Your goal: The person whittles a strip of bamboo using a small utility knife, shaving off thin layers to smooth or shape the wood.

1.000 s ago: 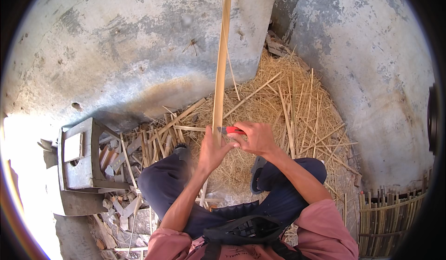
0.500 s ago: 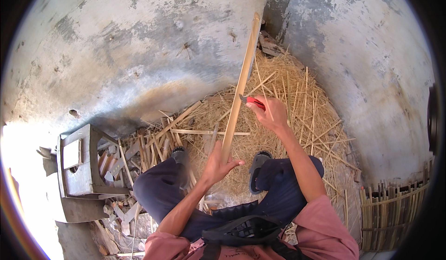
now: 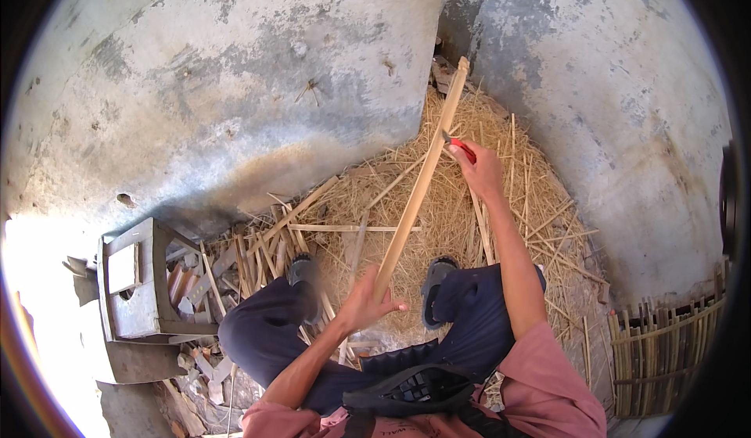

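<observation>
At the far left of the scene a grey concrete block (image 3: 133, 289) with square hollows sits on the ground, with broken tile pieces and offcuts (image 3: 195, 281) heaped just to its right. Next comes my left knee in dark trousers, and then my left hand (image 3: 366, 303), clenched around the near end of the long bamboo strip (image 3: 418, 188), thumb and fingers wrapped on it close to my lap. The strip runs from that hand up and away to the right, its far tip lying out over the pile of shavings (image 3: 469, 195) near the corner of the grey wall (image 3: 235, 86). A second ago it stood almost straight up and both my hands were bunched together low on it; now it leans off to the right and my right arm is stretched out long. My right hand (image 3: 479, 174) has travelled well up the strip and grips a red-handled knife (image 3: 458, 145), whose blade meets the strip's right edge high up. I take that to mean a long paring stroke away from me is nearly run out, and a fresh grip lower down will be needed. At the far right edge stands a bundle of bamboo slats (image 3: 661, 352), well apart from my hands.
</observation>
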`<state>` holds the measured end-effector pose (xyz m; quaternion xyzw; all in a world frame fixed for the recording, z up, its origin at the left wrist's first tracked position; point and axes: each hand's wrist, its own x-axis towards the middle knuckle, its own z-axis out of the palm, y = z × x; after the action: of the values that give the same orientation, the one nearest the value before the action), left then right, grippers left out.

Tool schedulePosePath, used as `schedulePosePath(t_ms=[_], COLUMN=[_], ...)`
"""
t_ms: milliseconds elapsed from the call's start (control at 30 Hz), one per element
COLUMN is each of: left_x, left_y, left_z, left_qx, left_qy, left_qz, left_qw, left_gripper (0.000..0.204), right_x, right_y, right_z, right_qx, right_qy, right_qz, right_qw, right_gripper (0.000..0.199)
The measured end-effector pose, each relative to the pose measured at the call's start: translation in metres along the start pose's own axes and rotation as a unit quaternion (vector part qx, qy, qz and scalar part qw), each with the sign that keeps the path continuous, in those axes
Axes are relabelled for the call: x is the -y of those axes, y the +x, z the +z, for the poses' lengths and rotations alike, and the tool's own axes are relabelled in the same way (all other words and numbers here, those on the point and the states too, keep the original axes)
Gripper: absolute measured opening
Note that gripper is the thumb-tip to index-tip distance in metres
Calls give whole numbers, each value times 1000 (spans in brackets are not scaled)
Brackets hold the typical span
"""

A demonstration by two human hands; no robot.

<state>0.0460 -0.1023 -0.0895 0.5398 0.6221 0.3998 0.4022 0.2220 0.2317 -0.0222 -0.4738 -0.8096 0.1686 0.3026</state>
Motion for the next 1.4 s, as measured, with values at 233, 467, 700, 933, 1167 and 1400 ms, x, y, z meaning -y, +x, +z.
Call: schedulePosePath(t_ms=[233, 467, 700, 933, 1167, 1400], left_x=[20, 43, 25, 35, 32, -9], left_y=[-28, -31, -7, 8, 15, 24], left_z=[3, 3, -13, -13, -17, -28], left_qx=[95, 63, -16, -86, -116, -159], left_qy=[3, 21, 14, -68, -211, -232], left_qz=[2, 34, -51, -21, 28, 3], left_qw=[995, 997, 998, 994, 970, 960], left_gripper=[79, 78, 78, 62, 25, 33], right_x=[-87, -84, -10, 31, 66, 4], right_y=[35, 36, 13, -17, -23, -30], right_z=[-17, -20, -19, 0, -28, -25], right_qx=[-106, -143, 61, 224, 279, 266], right_qy=[16, 40, 440, 87, -65, -179], right_qz=[142, 128, 216, 98, 125, 25], right_qw=[984, 981, 870, 966, 950, 947], right_gripper=[73, 72, 54, 89, 80, 95])
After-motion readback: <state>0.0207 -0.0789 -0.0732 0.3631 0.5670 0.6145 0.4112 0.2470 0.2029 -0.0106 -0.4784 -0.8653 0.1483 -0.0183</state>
